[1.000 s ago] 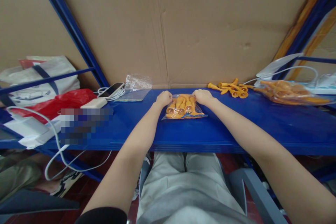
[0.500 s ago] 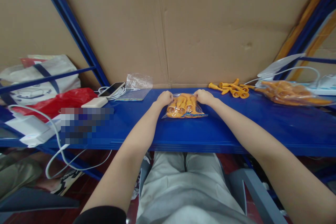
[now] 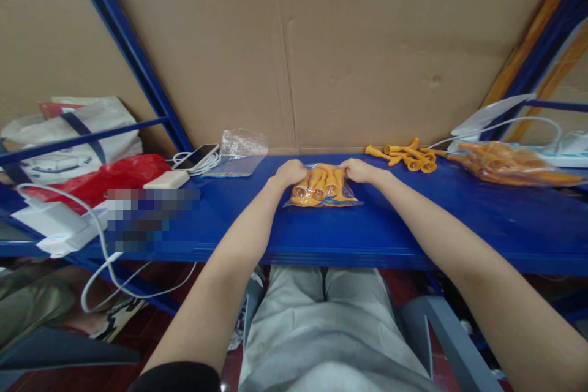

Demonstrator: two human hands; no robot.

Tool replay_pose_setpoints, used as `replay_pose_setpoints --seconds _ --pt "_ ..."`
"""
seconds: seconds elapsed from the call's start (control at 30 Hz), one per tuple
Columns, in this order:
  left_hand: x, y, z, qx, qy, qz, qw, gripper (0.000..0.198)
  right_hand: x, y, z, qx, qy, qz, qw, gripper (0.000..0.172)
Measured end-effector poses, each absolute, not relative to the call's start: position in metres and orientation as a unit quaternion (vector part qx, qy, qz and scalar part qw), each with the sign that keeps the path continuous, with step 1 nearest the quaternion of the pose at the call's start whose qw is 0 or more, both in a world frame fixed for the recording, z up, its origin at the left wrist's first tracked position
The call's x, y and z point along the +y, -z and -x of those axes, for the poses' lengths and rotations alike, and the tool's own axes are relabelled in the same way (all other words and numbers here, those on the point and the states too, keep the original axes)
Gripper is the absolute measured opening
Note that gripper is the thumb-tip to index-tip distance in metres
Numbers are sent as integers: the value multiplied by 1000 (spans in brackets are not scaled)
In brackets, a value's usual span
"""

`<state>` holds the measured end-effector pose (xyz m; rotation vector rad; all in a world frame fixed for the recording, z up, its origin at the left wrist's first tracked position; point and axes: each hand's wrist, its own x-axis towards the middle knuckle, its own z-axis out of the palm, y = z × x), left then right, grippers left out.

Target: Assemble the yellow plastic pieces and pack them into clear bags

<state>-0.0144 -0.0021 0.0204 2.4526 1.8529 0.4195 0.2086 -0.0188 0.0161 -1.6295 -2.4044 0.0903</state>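
A clear plastic bag (image 3: 324,185) full of orange horn-shaped plastic pieces lies flat on the blue table (image 3: 331,236) in front of me. My left hand (image 3: 293,171) pinches its far left corner. Its far right corner is gripped by my right hand (image 3: 358,170), with the fingers closed. The flared ends of several pieces face me through the film. Both hands rest close to the tabletop, and the fingertips are partly hidden.
Loose orange horn pieces (image 3: 408,155) lie back right, beside another filled bag (image 3: 509,162). A flat clear bag (image 3: 241,153), a phone (image 3: 197,157), a red plastic bag (image 3: 110,180) and a white power strip (image 3: 68,239) are on the left. Cardboard (image 3: 294,49) stands behind.
My left hand has shifted slightly right along the bag's far edge, toward my right hand. The bag and my right hand have hardly moved.
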Motion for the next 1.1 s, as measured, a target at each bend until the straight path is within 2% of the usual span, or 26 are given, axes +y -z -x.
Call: replay_pose_setpoints --seconds 0.2,0.4,0.53,0.77,0.83,0.9,1.0,1.1 --pt "-3 -20 15 603 -156 -782 17 29 -19 -16 -206 -819 -19 563 104 30" --pt "-2 -19 18 616 -167 -768 57 28 -25 -20 -205 -825 -22 556 96 35" --pt "-5 -20 15 615 -155 -773 15 30 -29 -23 -202 -824 -26 557 97 35" --pt "-11 -23 11 614 -93 -781 -58 38 -34 -26 -196 -775 -6 624 102 46" --pt "-12 -23 11 612 -74 -784 -72 39 -31 -24 -196 -770 -12 627 120 49" --pt "-13 -24 11 609 -63 -787 -80 39 -26 -21 -197 -766 -23 623 156 44" --pt "-14 -25 11 602 -55 -791 -88 39 -18 -13 -200 -750 -63 606 256 30" --pt "-14 -26 12 596 -47 -796 -90 37 -12 -7 -203 -729 -148 578 336 34"
